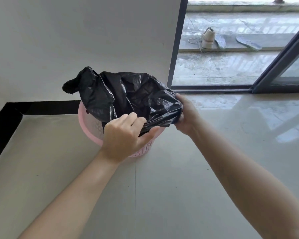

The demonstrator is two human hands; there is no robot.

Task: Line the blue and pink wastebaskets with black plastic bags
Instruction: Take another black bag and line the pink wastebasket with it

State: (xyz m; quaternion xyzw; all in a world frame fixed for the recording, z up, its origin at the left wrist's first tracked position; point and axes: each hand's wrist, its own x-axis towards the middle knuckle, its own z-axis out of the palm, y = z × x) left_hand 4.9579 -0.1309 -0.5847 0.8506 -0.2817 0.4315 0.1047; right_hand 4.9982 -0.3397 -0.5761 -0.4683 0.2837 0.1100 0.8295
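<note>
Head view looks down at a pink wastebasket standing on the pale tiled floor, close to the white wall with its black skirting. I see a black plastic bag bunched over the top of the basket, most of it crumpled and puffed up above the rim, with one loose corner sticking out toward the wall on the far left side. My left hand is at the near rim, fingers and thumb pinched together on the bag's edge, the thumb lying along the pink rim below the plastic. My right hand is at the right side of the basket, closed on a gathered fold of the bag, pulling it taut between the two hands. How far the bag reaches down inside the basket I cannot tell, since the plastic covers the opening. Through the lattice wall of the basket a dark patch shows on the left side. Beyond the sliding glass door at the upper right, a pale shoe and two insoles lie on the wet concrete outside.
</note>
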